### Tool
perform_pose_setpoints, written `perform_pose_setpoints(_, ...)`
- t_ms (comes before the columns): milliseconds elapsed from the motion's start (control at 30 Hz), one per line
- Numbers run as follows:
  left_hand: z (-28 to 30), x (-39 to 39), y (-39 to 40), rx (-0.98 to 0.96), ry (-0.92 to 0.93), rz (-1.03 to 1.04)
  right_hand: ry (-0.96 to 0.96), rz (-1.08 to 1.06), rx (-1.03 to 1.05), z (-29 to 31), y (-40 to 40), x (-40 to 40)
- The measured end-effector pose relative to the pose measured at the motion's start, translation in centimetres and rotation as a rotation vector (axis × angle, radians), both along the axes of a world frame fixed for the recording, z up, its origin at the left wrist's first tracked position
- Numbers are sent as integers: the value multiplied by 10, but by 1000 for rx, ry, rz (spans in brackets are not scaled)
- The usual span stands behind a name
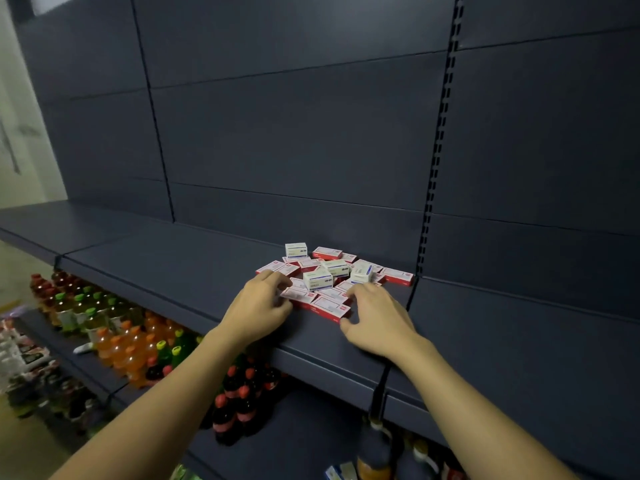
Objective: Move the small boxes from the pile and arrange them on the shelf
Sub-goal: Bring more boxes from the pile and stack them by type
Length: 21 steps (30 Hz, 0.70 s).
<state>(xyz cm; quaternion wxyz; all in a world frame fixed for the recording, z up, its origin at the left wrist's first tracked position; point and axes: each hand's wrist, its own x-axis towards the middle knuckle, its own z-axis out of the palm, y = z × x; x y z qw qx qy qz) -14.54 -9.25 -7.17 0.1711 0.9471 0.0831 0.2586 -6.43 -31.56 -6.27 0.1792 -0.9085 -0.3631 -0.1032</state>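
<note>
**Both hands at the pile, nothing arranged yet**

Nearest to me, my two bare forearms reach up and forward over the dark grey metal shelf (194,268). My left hand (258,306) sits at the near-left edge of the heap, fingers curled onto a flat red-and-white box (297,294); it seems to be pinching that box, though I cannot be sure the grip is closed. My right hand (375,320) rests at the near-right edge, fingers loosely bent and spread, thumb close to the corner of another flat red-and-white carton (330,307) but holding nothing that I can see.

Just beyond the fingertips lies the jumbled pile of small boxes (332,275), red-edged flat ones below and a few white-and-green cartons (318,280) on top, lying at odd angles.

By my judgement the task has barely begun: no tidy row shows anywhere, and the whole pile is left to sort. Bare shelf stretches to the left.

Below, bottled drinks (114,337) fill lower shelves.
</note>
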Motion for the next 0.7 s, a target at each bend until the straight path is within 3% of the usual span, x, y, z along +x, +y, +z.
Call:
perform_pose_setpoints(300, -7, 36, 59, 73, 82, -333, 62, -157, 18, -8, 22, -7)
perform_pose_setpoints(533, -14, 44, 77, 77, 58, -459, 142, -270, 139, -11, 45, -14)
perform_pose_setpoints(700, -13, 44, 87, 77, 57, -542, 181, -318, 102, -10, 47, -11)
